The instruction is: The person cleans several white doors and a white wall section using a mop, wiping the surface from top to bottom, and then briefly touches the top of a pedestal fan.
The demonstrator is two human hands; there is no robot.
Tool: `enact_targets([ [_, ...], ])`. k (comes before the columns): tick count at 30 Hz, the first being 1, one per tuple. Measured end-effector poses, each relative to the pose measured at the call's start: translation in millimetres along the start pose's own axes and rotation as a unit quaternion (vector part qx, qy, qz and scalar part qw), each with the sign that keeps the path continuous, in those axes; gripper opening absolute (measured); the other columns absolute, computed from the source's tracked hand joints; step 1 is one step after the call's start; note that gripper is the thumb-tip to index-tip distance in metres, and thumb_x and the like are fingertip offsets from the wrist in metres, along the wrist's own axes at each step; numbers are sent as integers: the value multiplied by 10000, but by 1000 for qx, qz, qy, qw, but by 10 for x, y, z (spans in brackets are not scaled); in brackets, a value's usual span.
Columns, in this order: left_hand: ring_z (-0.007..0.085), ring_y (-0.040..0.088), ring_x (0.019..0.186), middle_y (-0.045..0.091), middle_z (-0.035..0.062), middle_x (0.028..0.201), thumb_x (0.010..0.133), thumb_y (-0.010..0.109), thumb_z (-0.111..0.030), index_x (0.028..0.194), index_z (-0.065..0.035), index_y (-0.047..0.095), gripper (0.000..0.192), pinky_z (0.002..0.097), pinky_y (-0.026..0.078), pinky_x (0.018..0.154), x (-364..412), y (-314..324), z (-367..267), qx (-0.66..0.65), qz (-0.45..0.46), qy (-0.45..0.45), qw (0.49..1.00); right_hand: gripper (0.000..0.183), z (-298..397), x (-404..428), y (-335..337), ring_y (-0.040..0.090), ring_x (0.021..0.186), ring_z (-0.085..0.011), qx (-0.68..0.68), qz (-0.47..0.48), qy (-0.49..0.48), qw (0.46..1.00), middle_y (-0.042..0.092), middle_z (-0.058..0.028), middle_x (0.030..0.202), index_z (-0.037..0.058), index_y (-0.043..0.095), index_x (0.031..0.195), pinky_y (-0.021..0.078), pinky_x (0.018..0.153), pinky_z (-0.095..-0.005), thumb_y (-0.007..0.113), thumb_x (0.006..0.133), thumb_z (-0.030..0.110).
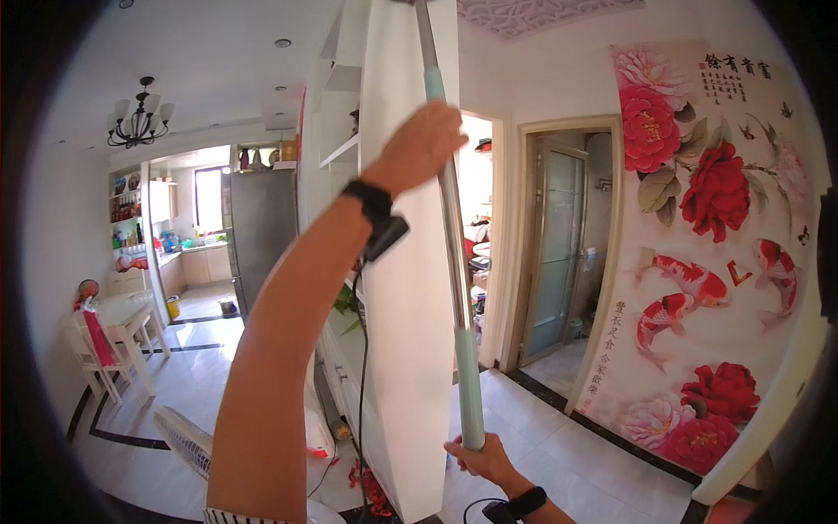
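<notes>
A long pole (452, 216) of shiny metal with pale green sleeves stands nearly upright before me. My left hand (419, 147) is wrapped around its upper part, just below the upper green sleeve. Lower down, my right hand (483, 458) grips the bottom end of the long green handle (469, 386). The pole's top reaches the upper picture edge, where only a sliver of a dark head (407, 1) shows. Right behind the pole rises the white end panel (402, 295) of a tall shelf unit. Each wrist wears a black band with a small device.
Left of the panel are open shelves (340, 154) and a hanging black cable (362, 393). A white fan (183, 435) stands at lower left, a dining table (124, 308) beyond it. A glazed door (556, 242) and a floral carp mural (707, 262) are at right.
</notes>
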State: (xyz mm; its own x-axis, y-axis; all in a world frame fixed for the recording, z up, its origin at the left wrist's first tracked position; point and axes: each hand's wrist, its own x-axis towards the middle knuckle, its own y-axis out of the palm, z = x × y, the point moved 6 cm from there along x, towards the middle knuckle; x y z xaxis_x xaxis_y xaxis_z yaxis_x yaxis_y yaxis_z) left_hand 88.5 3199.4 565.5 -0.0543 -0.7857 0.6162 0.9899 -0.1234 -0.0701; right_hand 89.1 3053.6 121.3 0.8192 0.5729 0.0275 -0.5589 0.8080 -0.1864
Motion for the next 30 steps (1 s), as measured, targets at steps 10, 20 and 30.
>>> enact_targets([
  [10,159,508,1147,571,-17,991,798,575,-112,1007,-174,591,218,389,342,1020,-1247,78,-2482,-56,160,-101,980,326,-3356,-679,-291,552,586,-136,-167,-15,-16,986,609,-34,633,27,660,804,478,524,-307,801,729,311],
  [20,186,431,1212,543,32,1110,825,558,-142,1118,-158,567,293,359,301,990,-1835,-262,-5075,-238,307,-163,907,483,-4224,-3381,-924,596,825,-239,18,105,377,920,628,-123,922,-10,532,1179,504,728,-403,716,770,169],
  [30,200,452,1171,554,33,1110,800,571,-143,1089,-147,610,292,368,353,978,-1562,296,-4515,-206,264,-4,942,467,-4405,-2872,-1031,601,887,-273,43,78,373,924,625,-109,980,39,511,1207,488,770,-444,639,797,222],
])
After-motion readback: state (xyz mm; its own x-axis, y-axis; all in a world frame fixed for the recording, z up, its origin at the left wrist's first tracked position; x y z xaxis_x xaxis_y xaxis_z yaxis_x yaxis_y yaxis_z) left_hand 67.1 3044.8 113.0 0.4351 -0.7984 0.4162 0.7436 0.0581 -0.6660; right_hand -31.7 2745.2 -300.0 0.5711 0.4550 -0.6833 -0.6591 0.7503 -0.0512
